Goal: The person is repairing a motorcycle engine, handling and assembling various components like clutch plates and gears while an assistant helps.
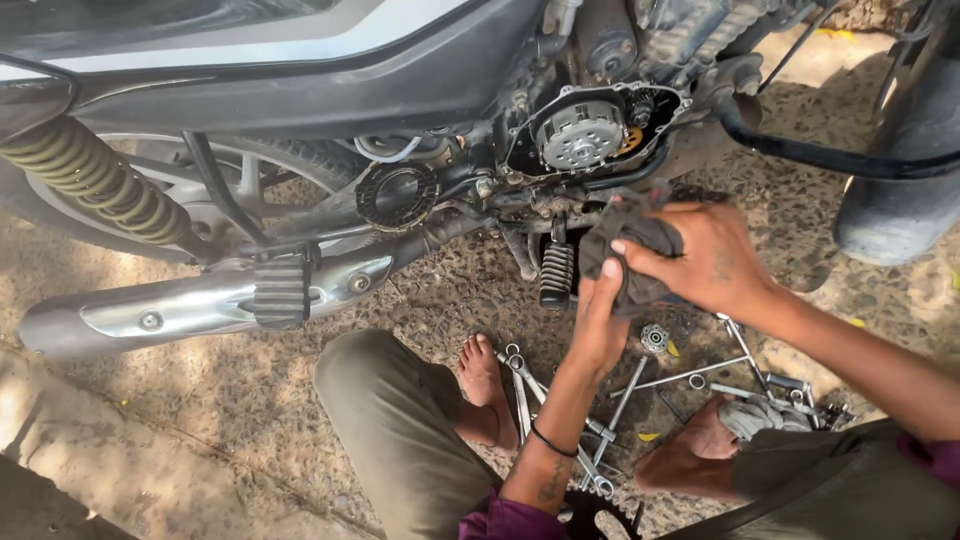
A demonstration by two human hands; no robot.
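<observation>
A single head-worn view is given, aimed steeply down and forward from above the squatting person's knees. The motorcycle's opened engine case (590,135) is seen close, just beyond the two hands; spanners (600,420) on the ground are framed beneath them.

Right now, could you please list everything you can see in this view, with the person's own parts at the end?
motorcycle: one, dark body, across the top.
open engine side: one, silver round part inside, top centre.
exhaust pipe: one, chrome, lower left.
rear spring: one, yellowish, far left.
footpeg: one, black ribbed, under the engine.
spanners and wrenches: several, silver, on the ground between the feet.
small round metal part: one, silver, on the ground by the tools.
rag: one, dark grey, held in both hands.
left hand: under the rag, black band at the wrist.
right hand: gripping the rag from above.
bare feet: two, flanking the tools.
</observation>
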